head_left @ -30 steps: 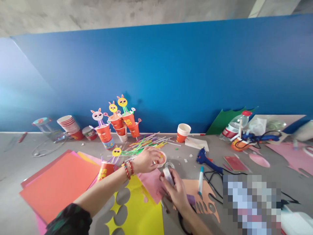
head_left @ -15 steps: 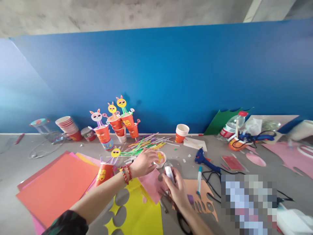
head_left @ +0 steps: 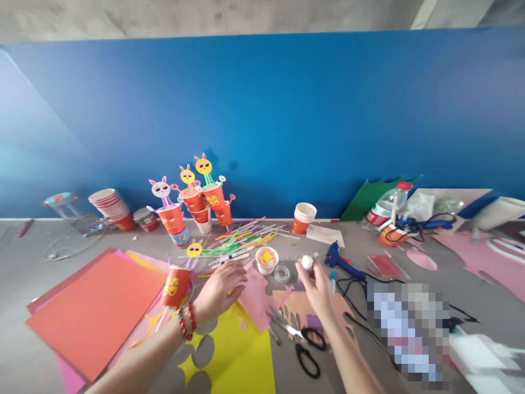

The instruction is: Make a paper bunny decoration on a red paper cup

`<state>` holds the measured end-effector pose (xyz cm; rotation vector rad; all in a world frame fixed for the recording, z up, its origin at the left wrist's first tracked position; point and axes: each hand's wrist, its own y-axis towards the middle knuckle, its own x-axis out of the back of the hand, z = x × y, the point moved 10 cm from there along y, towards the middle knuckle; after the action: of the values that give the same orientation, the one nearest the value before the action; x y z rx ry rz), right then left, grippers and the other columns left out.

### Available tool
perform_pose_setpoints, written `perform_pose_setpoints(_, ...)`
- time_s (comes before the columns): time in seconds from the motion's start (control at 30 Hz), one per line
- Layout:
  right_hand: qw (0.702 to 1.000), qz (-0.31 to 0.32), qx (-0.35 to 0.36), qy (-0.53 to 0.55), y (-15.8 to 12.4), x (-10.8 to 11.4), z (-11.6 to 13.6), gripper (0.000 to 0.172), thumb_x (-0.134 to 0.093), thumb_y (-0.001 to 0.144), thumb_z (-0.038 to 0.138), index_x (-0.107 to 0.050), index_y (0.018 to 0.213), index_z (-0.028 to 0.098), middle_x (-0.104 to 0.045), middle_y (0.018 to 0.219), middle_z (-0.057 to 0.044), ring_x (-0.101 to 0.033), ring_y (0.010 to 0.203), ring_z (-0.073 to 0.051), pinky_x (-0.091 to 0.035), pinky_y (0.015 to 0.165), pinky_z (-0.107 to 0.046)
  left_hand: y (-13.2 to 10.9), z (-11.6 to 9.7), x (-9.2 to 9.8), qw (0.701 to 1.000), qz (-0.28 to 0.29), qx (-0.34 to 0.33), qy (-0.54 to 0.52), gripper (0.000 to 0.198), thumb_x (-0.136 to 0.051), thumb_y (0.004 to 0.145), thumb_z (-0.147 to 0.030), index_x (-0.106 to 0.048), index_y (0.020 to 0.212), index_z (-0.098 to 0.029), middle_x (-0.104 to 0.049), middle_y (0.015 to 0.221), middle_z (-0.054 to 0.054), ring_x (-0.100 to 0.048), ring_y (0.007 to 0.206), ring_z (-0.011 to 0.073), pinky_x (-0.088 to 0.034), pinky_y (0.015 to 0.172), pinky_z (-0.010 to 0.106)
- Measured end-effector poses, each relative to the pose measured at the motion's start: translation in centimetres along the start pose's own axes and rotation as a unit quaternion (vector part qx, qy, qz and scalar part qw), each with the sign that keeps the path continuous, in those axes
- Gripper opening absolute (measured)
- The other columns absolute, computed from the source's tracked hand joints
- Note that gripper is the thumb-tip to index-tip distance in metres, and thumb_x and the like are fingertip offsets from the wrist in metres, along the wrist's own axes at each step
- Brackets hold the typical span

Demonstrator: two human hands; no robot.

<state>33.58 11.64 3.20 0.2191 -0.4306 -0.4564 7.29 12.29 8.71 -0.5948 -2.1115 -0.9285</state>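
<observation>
My right hand (head_left: 315, 284) is closed around a white-capped tube that looks like a glue stick (head_left: 307, 264), held upright above the table. Below its wrist lie black-handled scissors (head_left: 296, 331), partly open, over cut peach paper (head_left: 283, 300). My left hand (head_left: 221, 290) is over pink paper (head_left: 255, 298) and yellow paper (head_left: 241, 355) with round holes; its fingers are loosely bent and apart, with nothing visible in them. Between the hands stand a white paper cup (head_left: 267, 269) with yellow and pink cut pieces and a clear tape roll (head_left: 281, 273). Beside my left wrist is a red paper-cup figure (head_left: 176, 287) with a yellow rabbit head.
Several finished rabbit cups (head_left: 170, 219) stand near the blue partition (head_left: 262, 120), beside scattered coloured sticks (head_left: 246, 238). Stacked cups (head_left: 304, 219) are at the back. A blue glue gun (head_left: 344, 262) with its cord lies right. Orange paper sheets (head_left: 98, 312) cover the left.
My right hand has moved right and up with the tube, baring the scissors and tape roll. My left hand has drawn back left and down from the paper cup.
</observation>
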Motion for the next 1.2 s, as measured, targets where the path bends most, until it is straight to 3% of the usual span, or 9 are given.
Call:
perform_pose_setpoints(0.13,0.999,0.025,0.002,-0.027,0.7,-0.6,-1.7,0.047,-0.058,0.084,0.063,-0.064,0.099,0.019,-0.074,0.096,-0.013,-0.069,0.079,-0.027,-0.054,0.073,-0.035,-2.6,-0.3,-0.9,0.998,0.049,0.032,-0.006,0.015,-0.051,0.093,-0.017,-0.066,0.092,-0.021,-0.068,0.097,0.007,-0.061,0.099,0.0225,-0.05,0.091,0.038)
perform_pose_setpoints(0.3,0.995,0.063,-0.009,-0.072,0.8,-1.8,-3.2,0.044,-0.063,0.079,0.062,-0.066,0.088,0.02,-0.075,0.084,-0.012,-0.071,0.076,-0.029,-0.054,0.071,-0.035,-4.9,-1.2,-3.0,0.993,0.11,0.038,0.013,0.012,-0.055,0.092,-0.019,-0.066,0.091,-0.023,-0.066,0.095,0.006,-0.059,0.096,0.0229,-0.047,0.088,0.038)
perform_pose_setpoints(0.4,0.993,0.08,-0.01,-0.089,0.8,-2.2,-3.5,0.042,-0.063,0.079,0.06,-0.067,0.092,0.019,-0.076,0.086,-0.011,-0.071,0.078,-0.029,-0.053,0.072,-0.035,-5.5,-1.3,-4.0,0.989,0.131,0.058,0.035,0.01,-0.058,0.092,-0.025,-0.066,0.089,-0.022,-0.067,0.093,0.006,-0.059,0.095,0.0237,-0.046,0.084,0.037)
perform_pose_setpoints(0.63,0.989,0.1,-0.014,-0.104,0.6,-2.4,-3.7,0.043,-0.064,0.079,0.056,-0.065,0.099,0.018,-0.075,0.089,-0.011,-0.071,0.081,-0.029,-0.053,0.072,-0.034,-5.6,-1.3,-5.4,0.984,0.148,0.089,0.039,0.011,-0.053,0.094,-0.02,-0.064,0.091,-0.021,-0.067,0.096,0.006,-0.06,0.096,0.0241,-0.047,0.084,0.035)
perform_pose_setpoints(0.9,0.988,0.105,-0.015,-0.113,0.6,-2.4,-3.7,0.044,-0.061,0.081,0.057,-0.066,0.102,0.019,-0.075,0.092,-0.012,-0.07,0.084,-0.03,-0.052,0.075,-0.036,-5.3,-1.1,-5.3,0.979,0.162,0.112,0.05,0.009,-0.057,0.091,-0.019,-0.064,0.096,-0.023,-0.065,0.102,0.006,-0.058,0.102,0.0261,-0.048,0.089,0.038)
perform_pose_setpoints(1.0,0.988,0.107,-0.009,-0.113,0.7,-2.5,-3.6,0.044,-0.062,0.08,0.056,-0.066,0.102,0.018,-0.075,0.094,-0.012,-0.07,0.085,-0.03,-0.052,0.075,-0.036,-5.2,-0.6,-5.3,0.977,0.164,0.12,0.063,0.003,-0.061,0.09,-0.024,-0.063,0.091,-0.022,-0.065,0.101,0.006,-0.058,0.1,0.0259,-0.048,0.086,0.037)
perform_pose_setpoints(1.2,0.987,0.107,-0.006,-0.116,0.7,-2.5,-3.8,0.044,-0.062,0.08,0.055,-0.066,0.103,0.018,-0.075,0.093,-0.012,-0.07,0.085,-0.03,-0.052,0.076,-0.036,-5.1,0.5,-5.0,0.977,0.154,0.124,0.082,0.009,-0.064,0.09,-0.026,-0.063,0.082,-0.021,-0.067,0.095,0.004,-0.061,0.095,0.0245,-0.046,0.082,0.036)
